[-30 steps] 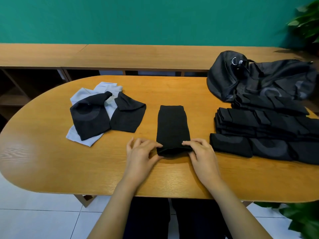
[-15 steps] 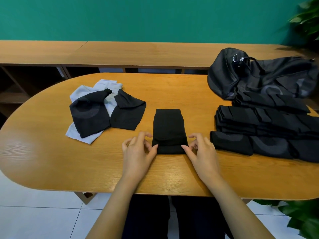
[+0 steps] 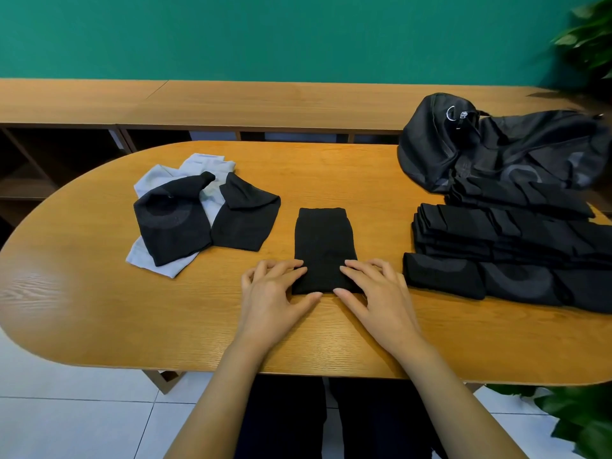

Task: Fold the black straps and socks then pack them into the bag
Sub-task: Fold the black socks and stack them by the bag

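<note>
A folded black sock (image 3: 323, 246) lies flat in the middle of the oval wooden table (image 3: 331, 339). My left hand (image 3: 275, 293) rests at its near left corner, fingers spread and touching the cloth. At the near right corner my right hand (image 3: 377, 291) lies the same way, its fingertips on the sock's edge. A loose pile of black and light grey socks (image 3: 198, 213) sits to the left. Folded black straps and socks (image 3: 503, 256) are stacked at the right. Behind that stack slumps the black bag (image 3: 496, 147).
A long wooden bench (image 3: 265, 101) runs behind the table against the green wall. Green plants stand at the top right (image 3: 592, 38) and bottom right (image 3: 583, 422). White floor tiles show below the table's near edge.
The sock's near end has been folded up, making it shorter. Both hands let go of the pinched edge and now lie flatter on its near corners.
</note>
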Demonstrator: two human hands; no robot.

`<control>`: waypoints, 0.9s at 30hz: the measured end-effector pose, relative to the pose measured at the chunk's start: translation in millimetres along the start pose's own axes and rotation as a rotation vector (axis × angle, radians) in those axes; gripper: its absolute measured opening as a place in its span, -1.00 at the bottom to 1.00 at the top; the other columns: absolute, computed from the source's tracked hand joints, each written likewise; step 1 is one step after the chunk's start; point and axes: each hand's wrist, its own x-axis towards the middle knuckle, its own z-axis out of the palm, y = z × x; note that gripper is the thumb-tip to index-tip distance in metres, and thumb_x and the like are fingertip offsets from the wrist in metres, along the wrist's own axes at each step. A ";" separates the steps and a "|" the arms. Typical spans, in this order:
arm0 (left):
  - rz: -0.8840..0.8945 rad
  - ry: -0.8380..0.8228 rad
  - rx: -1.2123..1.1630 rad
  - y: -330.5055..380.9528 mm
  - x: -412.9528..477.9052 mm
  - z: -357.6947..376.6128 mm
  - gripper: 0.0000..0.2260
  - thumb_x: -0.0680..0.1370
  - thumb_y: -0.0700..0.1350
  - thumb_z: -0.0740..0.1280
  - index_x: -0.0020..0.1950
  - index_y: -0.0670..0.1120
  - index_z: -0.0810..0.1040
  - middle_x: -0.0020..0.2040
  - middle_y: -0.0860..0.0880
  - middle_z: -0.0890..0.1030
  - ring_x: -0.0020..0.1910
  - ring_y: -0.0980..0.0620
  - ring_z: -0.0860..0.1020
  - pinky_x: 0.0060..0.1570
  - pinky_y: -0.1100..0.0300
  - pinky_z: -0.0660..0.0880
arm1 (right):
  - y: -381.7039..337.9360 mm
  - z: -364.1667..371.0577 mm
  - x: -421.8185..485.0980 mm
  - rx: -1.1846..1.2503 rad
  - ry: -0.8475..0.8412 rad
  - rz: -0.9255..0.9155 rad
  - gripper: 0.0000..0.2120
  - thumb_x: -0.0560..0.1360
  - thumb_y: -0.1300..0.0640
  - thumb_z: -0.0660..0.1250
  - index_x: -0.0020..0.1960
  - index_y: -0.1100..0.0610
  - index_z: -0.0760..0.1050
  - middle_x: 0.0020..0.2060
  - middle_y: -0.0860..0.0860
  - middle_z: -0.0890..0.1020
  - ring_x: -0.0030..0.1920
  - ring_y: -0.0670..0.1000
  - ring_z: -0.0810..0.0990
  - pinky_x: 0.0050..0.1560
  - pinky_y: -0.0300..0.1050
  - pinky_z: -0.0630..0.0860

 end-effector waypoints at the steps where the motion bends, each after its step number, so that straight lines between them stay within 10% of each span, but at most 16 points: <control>1: 0.003 -0.006 0.008 -0.5 0.2 0.2 -0.55 0.48 0.21 0.37 0.33 0.09 0.54 0.32 0.23 0.48 0.26 0.16 0.32 0.26 0.15 0.14 | 0.0 -0.2 0.2 -0.006 -0.015 0.001 -0.51 0.56 -0.25 0.16 0.42 -0.08 0.41 0.39 -0.21 0.42 0.41 -0.11 0.22 0.36 -0.11 0.16; 15: -0.063 0.098 -0.173 0.9 -1.4 -3.4 -0.74 0.58 0.08 0.29 0.27 0.16 0.52 0.02 0.25 0.51 0.10 0.20 0.36 0.21 0.18 0.17 | -0.4 -2.5 -3.2 0.135 0.086 0.060 -0.63 0.57 0.11 0.31 0.37 -0.06 0.45 0.16 -0.21 0.50 0.26 -0.13 0.34 0.23 -0.21 0.23; 27: -0.116 0.188 -0.287 4.6 -3.2 -6.9 -0.52 0.48 0.08 0.43 0.36 0.12 0.39 -0.32 0.16 0.54 -0.10 0.24 0.49 0.23 0.18 0.19 | -3.1 -4.1 -5.7 0.192 0.112 0.180 -0.53 0.58 -0.09 0.24 0.46 -0.12 0.26 -0.05 -0.15 0.44 0.03 -0.12 0.39 0.06 -0.24 0.29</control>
